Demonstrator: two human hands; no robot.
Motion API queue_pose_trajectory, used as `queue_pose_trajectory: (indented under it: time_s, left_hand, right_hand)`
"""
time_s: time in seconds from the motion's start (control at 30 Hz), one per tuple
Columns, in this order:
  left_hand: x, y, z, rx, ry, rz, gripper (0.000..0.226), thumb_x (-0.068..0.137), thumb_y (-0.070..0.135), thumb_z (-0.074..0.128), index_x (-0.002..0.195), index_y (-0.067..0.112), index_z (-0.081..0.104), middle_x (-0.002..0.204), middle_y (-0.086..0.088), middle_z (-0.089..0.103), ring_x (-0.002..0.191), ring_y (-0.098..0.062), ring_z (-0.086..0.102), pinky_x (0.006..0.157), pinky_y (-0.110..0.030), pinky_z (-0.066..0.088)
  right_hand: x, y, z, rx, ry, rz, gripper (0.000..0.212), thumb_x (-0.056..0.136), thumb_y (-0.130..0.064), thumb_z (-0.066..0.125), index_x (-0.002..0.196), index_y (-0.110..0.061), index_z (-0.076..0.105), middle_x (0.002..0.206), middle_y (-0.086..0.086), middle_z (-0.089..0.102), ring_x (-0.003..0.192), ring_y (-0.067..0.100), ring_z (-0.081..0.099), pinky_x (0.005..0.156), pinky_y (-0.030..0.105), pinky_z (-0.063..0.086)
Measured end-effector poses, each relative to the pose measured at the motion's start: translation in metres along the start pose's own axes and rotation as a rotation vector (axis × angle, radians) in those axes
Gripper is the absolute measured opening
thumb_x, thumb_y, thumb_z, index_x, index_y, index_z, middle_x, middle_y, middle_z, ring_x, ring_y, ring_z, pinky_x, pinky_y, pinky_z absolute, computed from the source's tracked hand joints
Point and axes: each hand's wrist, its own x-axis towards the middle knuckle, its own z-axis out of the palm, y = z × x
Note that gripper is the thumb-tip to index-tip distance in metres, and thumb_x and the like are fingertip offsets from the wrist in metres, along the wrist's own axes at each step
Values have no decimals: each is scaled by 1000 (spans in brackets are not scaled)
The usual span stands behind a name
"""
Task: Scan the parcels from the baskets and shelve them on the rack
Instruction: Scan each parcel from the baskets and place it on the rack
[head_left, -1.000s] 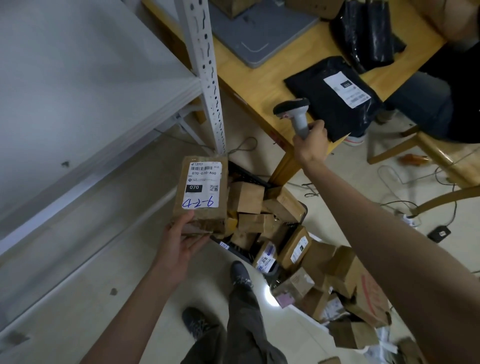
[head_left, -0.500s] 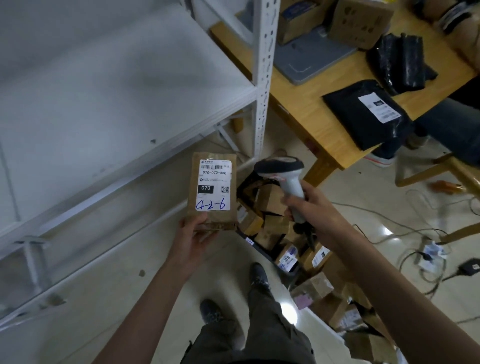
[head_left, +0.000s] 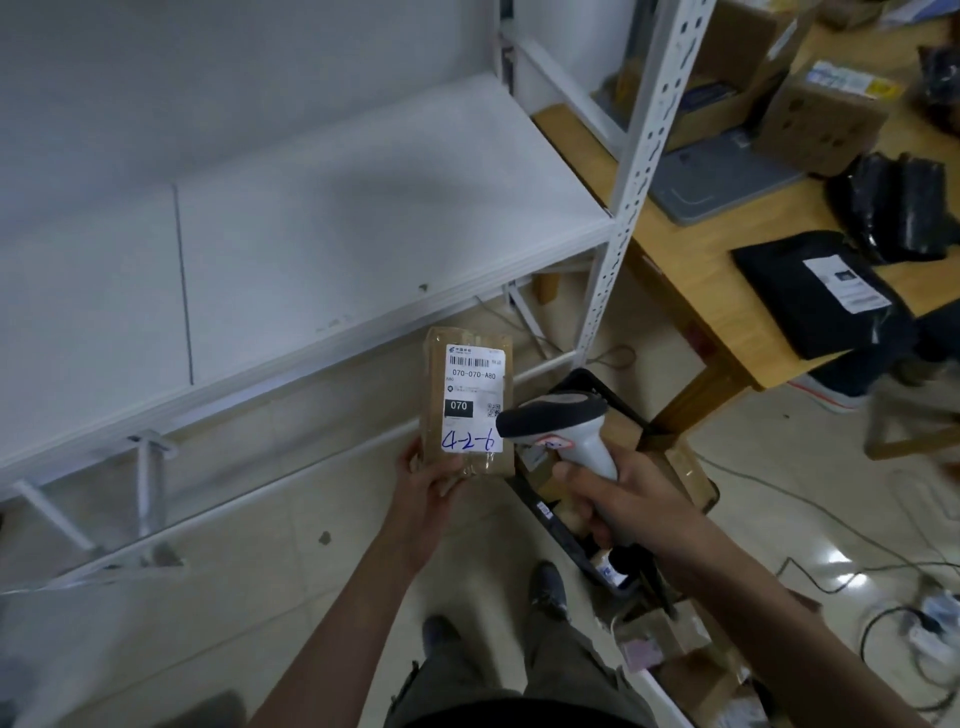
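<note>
My left hand (head_left: 426, 493) grips the lower end of a flat brown parcel (head_left: 435, 395), held upright with its white label facing me; "4-2-6" is written on it in blue. My right hand (head_left: 628, 499) grips the handle of a grey and black barcode scanner (head_left: 556, 415), whose head points left and touches the label's lower right corner. A black basket (head_left: 566, 535) of brown parcels lies below my right hand, mostly hidden by it. The white rack's shelf (head_left: 322, 234) spreads out to the upper left.
The rack's perforated white post (head_left: 623, 208) stands right of the shelf. A wooden table (head_left: 696, 291) at the right carries black mailer bags (head_left: 810, 296), cardboard boxes and a grey laptop. Cables and a power strip lie on the tiled floor at the right. More parcels sit at bottom right.
My right hand has brought the scanner down from the table side and left, up against the parcel's label. The view has turned toward the rack, and the parcel stays in my left hand.
</note>
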Motion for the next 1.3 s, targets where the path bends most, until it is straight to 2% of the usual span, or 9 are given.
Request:
queue_pose_trajectory:
  time_s: [0.07, 0.13, 0.27, 0.43, 0.57, 0.87, 0.93, 1.07, 1.3]
  left_hand:
    - [0, 0, -4, -13, -4, 11, 70, 70, -12, 66, 130, 14, 41, 141, -29, 53, 105, -32, 65, 88, -41, 53]
    - [2, 0, -8, -28, -7, 20, 69, 72, -14, 65, 130, 14, 42, 140, -29, 54, 112, -36, 64, 92, -44, 52]
    - [3, -3, -15, -52, 1, 28, 73, 65, -15, 72, 127, 15, 46, 136, -25, 58, 116, -36, 65, 104, -51, 49]
    - [3, -9, -20, -59, 39, 38, 78, 67, -13, 68, 134, 16, 41, 138, -27, 56, 125, -41, 59, 112, -57, 42]
    - [3, -13, -20, -34, 21, 56, 74, 76, -17, 65, 135, 19, 39, 136, -26, 58, 121, -40, 63, 110, -54, 44]
    - [-3, -24, -16, -60, 35, 94, 71, 77, -17, 61, 134, 18, 40, 139, -25, 55, 125, -40, 60, 112, -56, 41]
    - [-5, -26, -14, -74, 40, 97, 71, 78, -19, 59, 135, 18, 39, 137, -25, 57, 121, -38, 62, 112, -54, 42]
    - [-6, -28, -9, -97, 52, 106, 76, 79, -21, 56, 141, 17, 35, 127, -20, 63, 111, -33, 64, 111, -51, 43]
    - [-7, -27, -2, -117, 54, 148, 74, 77, -21, 58, 136, 20, 39, 99, -5, 75, 96, -23, 71, 95, -40, 52]
  right_hand:
    - [-3, 1, 4, 23, 3, -16, 14, 99, -22, 64, 107, -11, 62, 59, -1, 54, 44, 11, 46, 42, 22, 40]
    - [-7, 2, 6, 46, 4, -30, 14, 99, -23, 64, 106, -12, 62, 60, 2, 54, 46, 13, 47, 43, 23, 41]
    - [-11, -1, 5, 69, 32, -85, 15, 99, -27, 65, 87, -19, 61, 59, 4, 52, 46, 16, 45, 43, 26, 40]
    - [-14, -8, 4, 63, 48, -110, 21, 100, -25, 64, 81, -19, 57, 56, 2, 51, 44, 16, 44, 43, 24, 40]
    - [-21, -14, 4, 54, 22, -117, 23, 101, -23, 62, 81, -14, 54, 55, 1, 51, 45, 15, 45, 45, 24, 42]
    - [-26, -27, 7, 119, 12, -164, 28, 102, -23, 59, 80, -8, 50, 53, -1, 48, 46, 14, 43, 48, 26, 43]
    - [-26, -30, 6, 134, 16, -171, 26, 102, -20, 58, 82, -6, 50, 54, 0, 47, 46, 14, 43, 47, 27, 42]
    - [-28, -32, 4, 161, 1, -171, 17, 103, -17, 57, 91, -5, 52, 57, 3, 47, 46, 15, 42, 46, 28, 40]
    - [-28, -33, 6, 204, -16, -111, 17, 104, -15, 54, 90, -7, 48, 59, 5, 44, 45, 16, 40, 47, 31, 34]
